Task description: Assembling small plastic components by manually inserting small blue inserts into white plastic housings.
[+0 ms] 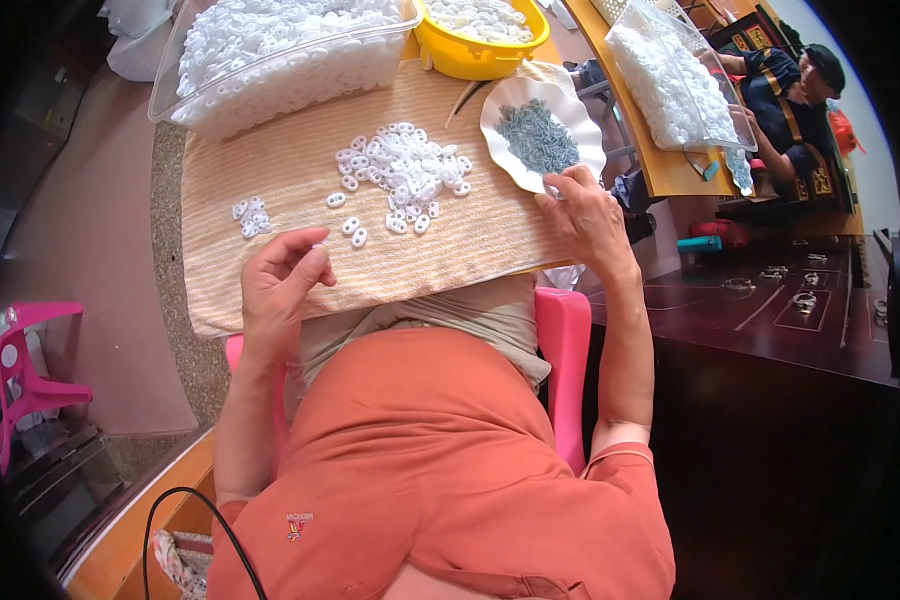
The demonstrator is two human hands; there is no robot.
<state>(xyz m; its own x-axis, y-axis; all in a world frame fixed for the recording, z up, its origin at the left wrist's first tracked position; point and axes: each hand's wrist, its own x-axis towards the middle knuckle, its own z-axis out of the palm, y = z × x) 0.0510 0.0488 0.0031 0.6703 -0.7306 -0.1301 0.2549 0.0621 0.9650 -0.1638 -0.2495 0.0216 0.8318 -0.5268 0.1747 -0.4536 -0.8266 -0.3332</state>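
My left hand (285, 280) is closed in a pinch above the near left part of the striped cloth (240, 190). A tiny pale bit shows at its fingertips, too small to name. At the near rim of a white scalloped dish (495, 125), my right hand (588, 215) has its thumb and fingers pressed together; whatever they grip is hidden. Many small grey-blue pieces (538, 138) fill the dish. A heap of white oval two-holed plastic pieces (405, 165) lies mid-cloth, with loose white pieces (353, 230) nearer me. Left of it sits a smaller white cluster (252, 216).
A clear bin (300, 75) of white pieces stands at the back left, beside a yellow basin (480, 60) of similar pieces. On the right, another person (790, 100) sits by a second clear bin (670, 85). A pink stool (30, 375) stands far left.
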